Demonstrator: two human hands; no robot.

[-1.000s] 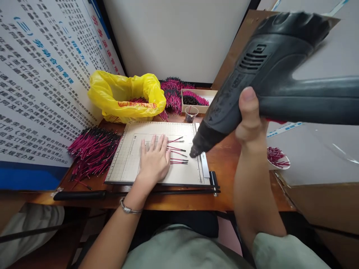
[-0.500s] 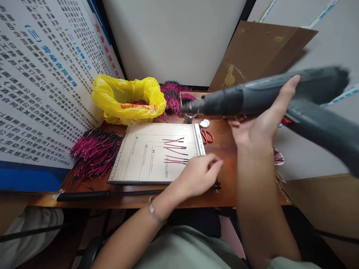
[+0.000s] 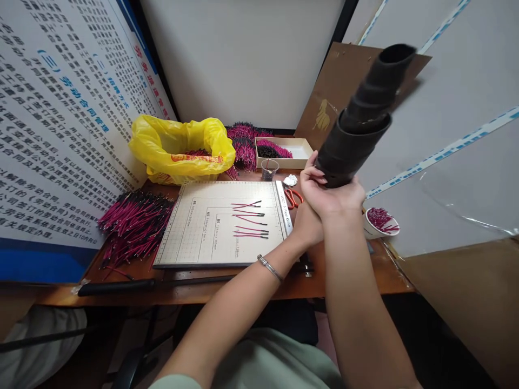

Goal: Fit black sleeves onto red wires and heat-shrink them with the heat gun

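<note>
My right hand (image 3: 334, 197) is raised with its palm toward me and its fingers wrapped round a black heat gun (image 3: 352, 143). The gun tilts up and away to the right, with dark, open tube ends showing. Beneath it, my left hand (image 3: 307, 224) crosses behind my right wrist, so its fingers are hidden; a bracelet (image 3: 270, 267) is on that wrist. Several short red-and-black wires (image 3: 249, 220) lie spaced in a column on the paper cutter board (image 3: 182, 232), left of my hands, their black ends pointing right.
A yellow plastic bag (image 3: 182, 140) stands behind the board. Left of it lies a heap of wires (image 3: 138, 221). Behind are an open box (image 3: 302, 154) and a clear cup (image 3: 269, 170). Red-handled scissors (image 3: 292, 198) and a white cup of wires (image 3: 381, 222) sit rightward.
The heat gun has swung from lying roughly level to pointing upward, and my right hand has moved left with it. My left hand has moved right, off the board, to behind my right wrist.
</note>
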